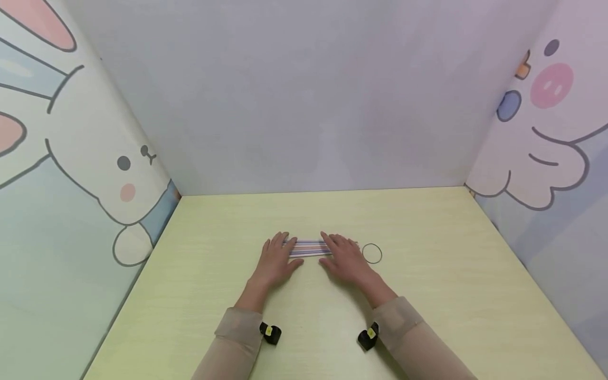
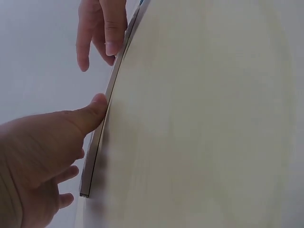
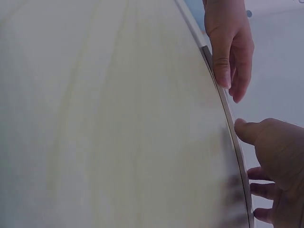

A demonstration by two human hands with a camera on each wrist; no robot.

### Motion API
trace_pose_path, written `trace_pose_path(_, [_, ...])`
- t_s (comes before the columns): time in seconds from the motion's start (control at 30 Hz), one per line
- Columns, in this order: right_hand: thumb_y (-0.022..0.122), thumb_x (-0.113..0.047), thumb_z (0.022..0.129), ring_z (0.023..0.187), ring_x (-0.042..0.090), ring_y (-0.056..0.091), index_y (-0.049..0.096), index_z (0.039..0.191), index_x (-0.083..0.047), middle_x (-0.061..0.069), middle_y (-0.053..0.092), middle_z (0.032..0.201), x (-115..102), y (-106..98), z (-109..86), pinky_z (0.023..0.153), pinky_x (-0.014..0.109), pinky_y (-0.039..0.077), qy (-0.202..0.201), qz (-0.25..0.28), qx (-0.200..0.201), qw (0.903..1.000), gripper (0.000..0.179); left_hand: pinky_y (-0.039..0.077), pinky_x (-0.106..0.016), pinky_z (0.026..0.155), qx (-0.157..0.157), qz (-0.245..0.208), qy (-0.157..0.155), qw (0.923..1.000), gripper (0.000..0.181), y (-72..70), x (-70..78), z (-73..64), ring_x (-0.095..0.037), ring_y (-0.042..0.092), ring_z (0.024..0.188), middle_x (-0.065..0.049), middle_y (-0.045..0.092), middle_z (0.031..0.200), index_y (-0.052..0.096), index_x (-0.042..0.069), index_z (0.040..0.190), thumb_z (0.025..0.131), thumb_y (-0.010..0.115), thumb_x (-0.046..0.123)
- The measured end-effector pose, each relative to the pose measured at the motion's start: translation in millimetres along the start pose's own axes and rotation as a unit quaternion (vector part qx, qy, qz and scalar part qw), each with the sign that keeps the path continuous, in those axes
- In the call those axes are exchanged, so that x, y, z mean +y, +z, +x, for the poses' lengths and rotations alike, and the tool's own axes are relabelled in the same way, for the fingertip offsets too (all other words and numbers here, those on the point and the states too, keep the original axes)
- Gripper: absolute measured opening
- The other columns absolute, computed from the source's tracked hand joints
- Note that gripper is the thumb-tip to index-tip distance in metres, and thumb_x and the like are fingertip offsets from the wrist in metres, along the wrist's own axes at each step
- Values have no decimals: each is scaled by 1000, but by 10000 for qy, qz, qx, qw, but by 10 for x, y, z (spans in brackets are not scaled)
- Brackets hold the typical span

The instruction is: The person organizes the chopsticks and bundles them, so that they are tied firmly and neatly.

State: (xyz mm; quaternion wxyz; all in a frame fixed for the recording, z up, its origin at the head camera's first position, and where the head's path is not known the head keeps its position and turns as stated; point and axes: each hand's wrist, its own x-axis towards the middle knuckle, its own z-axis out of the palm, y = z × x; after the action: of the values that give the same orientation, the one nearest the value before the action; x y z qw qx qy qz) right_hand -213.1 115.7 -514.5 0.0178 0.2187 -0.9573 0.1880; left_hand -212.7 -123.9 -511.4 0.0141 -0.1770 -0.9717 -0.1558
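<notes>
A row of thin, long sticks (image 1: 309, 248), like pencils in white, blue and pinkish tones, lies side by side across the table. My left hand (image 1: 275, 264) rests over the row's left end, fingers reaching over it and thumb on the near side. Over the right end lies my right hand (image 1: 349, 261), placed the same way with its fingers extended. In the left wrist view the left thumb (image 2: 97, 107) is right at the near stick's edge. Under the hands both ends of the row are partly hidden. Just right of my right hand lies a thin dark ring (image 1: 381, 256), like a rubber band.
The pale wooden table (image 1: 427, 306) meets a grey back wall (image 1: 304, 105). Side walls printed with a cartoon rabbit (image 1: 95, 142) and a cartoon pig (image 1: 551, 121) flank it. A small black wrist camera (image 1: 271, 333) sits at each beige cuff.
</notes>
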Motion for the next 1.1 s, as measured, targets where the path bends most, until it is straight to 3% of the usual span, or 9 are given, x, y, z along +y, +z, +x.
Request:
trace_pose_path(0.37, [71,-26,95,109,31,56,54,143,-6,13,58,122,24,13,54,95,51,44,-299,-158,458,9984,54,27,-56,115,60,-5,135,9999,53,-2,-1,27,-33,44,138,-12,53,145,54,12,144,97,66,33])
trace_pose_path(0.53, [74,-23,93,94,27,51,65,122,-8,10,56,107,43,35,70,81,44,45,-411,-138,631,9971,34,32,-53,112,242,-38,245,9994,51,9,-12,43,-33,50,130,-11,58,136,57,10,140,96,69,30])
trace_pose_path(0.67, [74,-22,92,89,26,49,65,104,-9,9,54,102,40,34,76,76,41,43,-450,-83,637,9969,20,36,-49,109,268,1,254,9993,51,15,-18,52,-32,51,126,-11,57,133,58,7,139,95,70,30])
trace_pose_path(0.87, [76,-20,91,95,29,58,68,103,-11,10,64,108,24,18,87,82,46,48,-594,-121,735,9955,17,34,-49,111,282,-24,298,9992,48,-2,-17,41,-31,52,129,-11,59,135,61,6,136,95,71,29])
trace_pose_path(1.1, [79,-17,88,84,26,56,69,102,-14,7,64,100,30,17,95,74,46,47,-690,-242,840,9938,18,37,-49,106,501,-68,454,9977,40,19,-34,50,-28,59,116,-7,65,123,67,11,128,92,74,27])
